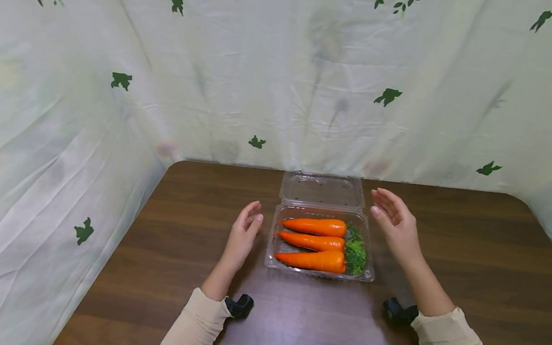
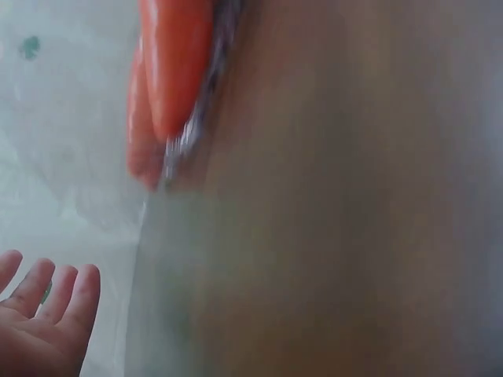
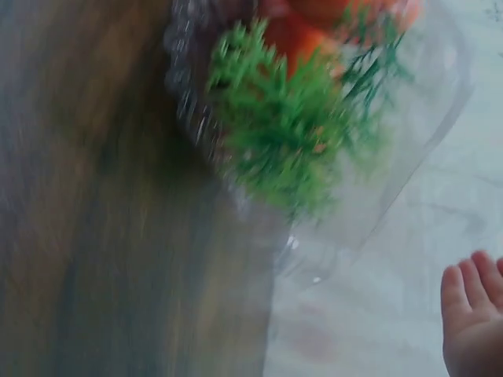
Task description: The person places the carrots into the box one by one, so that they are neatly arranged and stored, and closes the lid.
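A clear plastic clamshell box (image 1: pixel 272 260) stands on the table with its lid (image 1: pixel 323 191) folded back toward the curtain. Inside lie three orange carrots (image 1: pixel 313 243), tips to the left, their green tops (image 1: pixel 356 251) bunched at the right end. To the left of the box my left hand (image 1: pixel 242 237) hovers with relaxed fingers, touching nothing. My right hand (image 1: pixel 398 229) is raised by the box's upper right corner, fingers slightly bent and holding nothing. Blurred carrots (image 2: pixel 177 71) appear in the left wrist view, and the green tops (image 3: pixel 291 126) in the right wrist view.
The brown wooden table (image 1: pixel 176 294) ends at the back against a pale curtain (image 1: pixel 263 75) with green bird and leaf prints. Dark wrist cameras (image 1: pixel 240 306) sit under both wrists, close above the tabletop.
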{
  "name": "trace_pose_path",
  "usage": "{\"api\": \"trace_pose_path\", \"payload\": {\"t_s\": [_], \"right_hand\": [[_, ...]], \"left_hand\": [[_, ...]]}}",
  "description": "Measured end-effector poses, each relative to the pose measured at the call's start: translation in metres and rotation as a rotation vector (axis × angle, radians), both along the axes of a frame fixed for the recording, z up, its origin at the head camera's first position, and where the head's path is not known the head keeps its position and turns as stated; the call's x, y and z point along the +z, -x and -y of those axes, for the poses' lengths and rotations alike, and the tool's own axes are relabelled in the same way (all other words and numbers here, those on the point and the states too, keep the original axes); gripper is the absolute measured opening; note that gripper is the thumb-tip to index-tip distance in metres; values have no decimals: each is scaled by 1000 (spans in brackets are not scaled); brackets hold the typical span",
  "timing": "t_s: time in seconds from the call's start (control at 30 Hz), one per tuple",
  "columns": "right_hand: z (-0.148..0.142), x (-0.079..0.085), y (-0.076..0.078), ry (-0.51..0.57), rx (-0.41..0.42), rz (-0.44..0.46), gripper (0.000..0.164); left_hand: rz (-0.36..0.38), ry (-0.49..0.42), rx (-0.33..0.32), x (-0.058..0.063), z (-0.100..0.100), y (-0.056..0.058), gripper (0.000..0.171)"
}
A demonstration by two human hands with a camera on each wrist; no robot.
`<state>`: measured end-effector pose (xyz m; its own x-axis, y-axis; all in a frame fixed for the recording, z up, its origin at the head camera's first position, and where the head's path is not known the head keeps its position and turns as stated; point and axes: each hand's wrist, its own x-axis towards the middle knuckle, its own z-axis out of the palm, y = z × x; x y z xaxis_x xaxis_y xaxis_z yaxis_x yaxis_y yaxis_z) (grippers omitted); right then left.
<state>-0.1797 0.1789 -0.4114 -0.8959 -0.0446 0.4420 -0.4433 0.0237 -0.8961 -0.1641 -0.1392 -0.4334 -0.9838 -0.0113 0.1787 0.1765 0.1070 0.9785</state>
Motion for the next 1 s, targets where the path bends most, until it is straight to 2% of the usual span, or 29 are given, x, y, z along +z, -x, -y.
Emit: {"api": "trace_pose_path", "payload": {"t_s": [0.03,0.13,0.27,0.5,0.63,0.73,0.87,1.0], "right_hand": [[-1,-1,5,-7,-25,10,41],[-3,-5,18,-41,-78,51,42],[-4,-10,34,-82,-104,97,43],[-4,-21,60,-147,-146,183,44],[-9,-30,72,-173,-179,269,47],[-13,-36,78,-169,-174,369,49],[-15,-42,81,-143,-124,490,50],[-11,-42,81,-105,-113,555,47]], "left_hand": [[1,23,3,2,1,5,39],[14,77,6,-3,7,27,40],[43,147,-2,-11,12,56,43],[98,304,-16,-9,11,88,46],[152,387,-62,-6,8,101,50],[208,414,-99,-3,4,106,52],[303,390,-148,-1,-4,110,47],[334,368,-177,0,-12,112,38]]}}
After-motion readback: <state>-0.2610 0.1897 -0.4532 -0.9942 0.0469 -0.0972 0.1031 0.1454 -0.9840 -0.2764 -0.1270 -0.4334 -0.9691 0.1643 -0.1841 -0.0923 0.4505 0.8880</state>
